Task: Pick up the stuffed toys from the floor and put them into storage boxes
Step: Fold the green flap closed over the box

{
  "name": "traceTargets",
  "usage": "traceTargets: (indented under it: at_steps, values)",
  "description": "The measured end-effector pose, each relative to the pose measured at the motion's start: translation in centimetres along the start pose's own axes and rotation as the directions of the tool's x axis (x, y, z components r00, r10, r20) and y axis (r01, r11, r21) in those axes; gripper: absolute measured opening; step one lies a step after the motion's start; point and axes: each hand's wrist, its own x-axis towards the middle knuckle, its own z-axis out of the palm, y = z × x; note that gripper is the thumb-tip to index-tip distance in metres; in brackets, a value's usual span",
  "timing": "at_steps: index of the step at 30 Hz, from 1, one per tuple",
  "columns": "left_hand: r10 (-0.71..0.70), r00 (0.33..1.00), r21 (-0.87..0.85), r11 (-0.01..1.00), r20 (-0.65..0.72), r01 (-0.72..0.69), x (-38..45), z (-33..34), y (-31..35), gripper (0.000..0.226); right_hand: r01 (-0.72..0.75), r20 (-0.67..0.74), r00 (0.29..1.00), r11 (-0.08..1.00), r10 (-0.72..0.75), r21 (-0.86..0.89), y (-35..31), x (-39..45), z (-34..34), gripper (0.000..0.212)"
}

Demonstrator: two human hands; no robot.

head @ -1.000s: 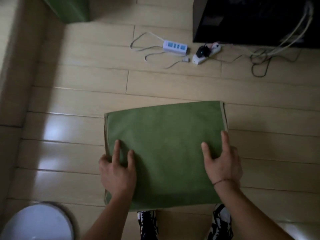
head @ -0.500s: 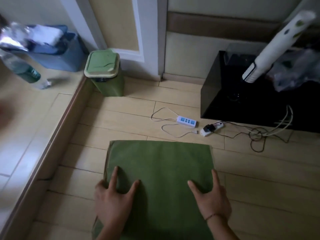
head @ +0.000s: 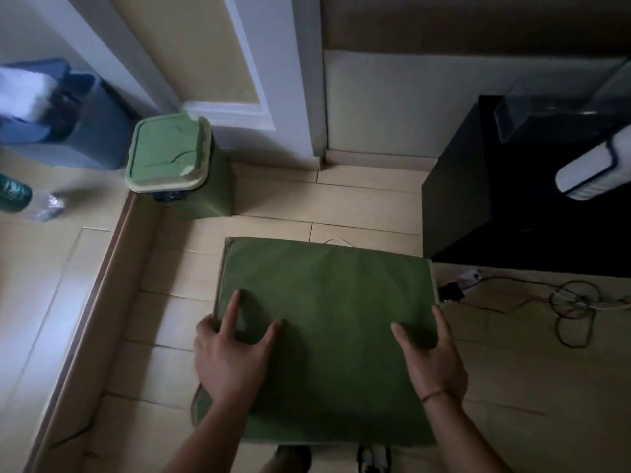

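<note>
The storage box (head: pixel 327 322) is green and made of soft cloth. Only its flat green top shows, with a thin pale edge along the sides. It looks like a big flat square, a bit wider at the far end. It is in the middle of the wood floor, near the person's feet. No stuffed toys can be seen. Two hands are on the box. What is under the green top cannot be seen.
</note>
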Motion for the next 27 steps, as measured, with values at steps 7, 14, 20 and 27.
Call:
traceTargets:
  at_steps: [7,14,20,27]
  values:
    - [0.110,0.992,-0.083,0.991,0.068,-0.104,16.3,6.6,8.5,0.089,-0.013,-0.005,1.000,0.983,0.014,0.184,-8.6,14.4,3.4,0.081]
    - [0.222,0.900,-0.272,0.955,0.375,-0.122,34.6,19.4,16.4,0.099,0.011,0.032,0.999,0.976,-0.018,0.218,-15.5,37.3,5.8,0.095]
    - [0.241,0.817,-0.068,0.968,0.524,-0.242,39.1,23.5,16.1,0.121,-0.005,-0.134,0.991,0.985,-0.018,-0.174,-14.6,38.3,8.9,0.099]
    - [-0.015,0.770,-0.249,0.942,0.638,0.225,38.5,25.8,16.1,0.108,-0.168,-0.227,0.960,0.986,0.163,-0.005,-13.6,39.8,10.2,0.099]
